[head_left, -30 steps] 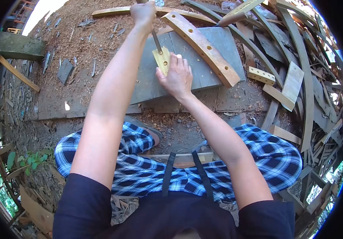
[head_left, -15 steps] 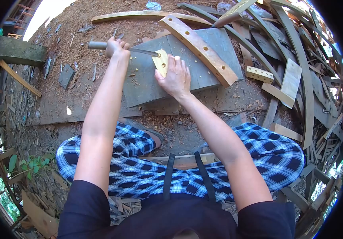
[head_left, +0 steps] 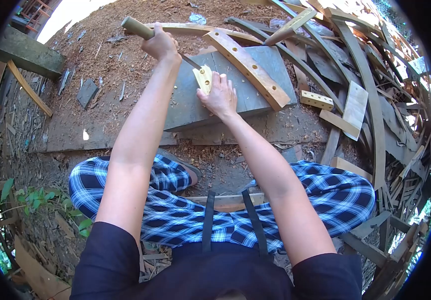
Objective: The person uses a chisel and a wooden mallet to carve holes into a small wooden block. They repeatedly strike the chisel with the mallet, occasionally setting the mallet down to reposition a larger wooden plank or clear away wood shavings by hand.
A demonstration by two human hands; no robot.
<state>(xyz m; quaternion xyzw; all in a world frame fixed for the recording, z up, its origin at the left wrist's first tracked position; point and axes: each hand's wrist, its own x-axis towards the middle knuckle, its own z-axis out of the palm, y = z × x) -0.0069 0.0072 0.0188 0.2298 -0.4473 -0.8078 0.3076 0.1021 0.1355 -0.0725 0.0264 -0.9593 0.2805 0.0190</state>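
Observation:
My left hand (head_left: 161, 45) is closed round a long tool (head_left: 138, 28) with a thick round handle and a narrow metal blade. The blade slants down to the right, its tip at the upper end of a small pale wood piece (head_left: 203, 79) with holes in it. My right hand (head_left: 220, 95) presses on the right side of that piece, fingers wrapped against it. The piece lies on a grey wooden block (head_left: 185, 107). Across the block's right part rests a longer wooden bar (head_left: 248, 67) with several holes.
A small drilled block (head_left: 316, 100) and a flat board (head_left: 356, 107) lie to the right, beside heaped curved wood strips (head_left: 368, 95). A pointed wood piece (head_left: 291, 27) is at the block's far right corner. Shavings cover the ground; a beam (head_left: 30, 54) is at left.
My left hand has risen and moved right, and the tool is now tilted more steeply, handle up. My right hand stays on the pale piece. The view has shifted slightly.

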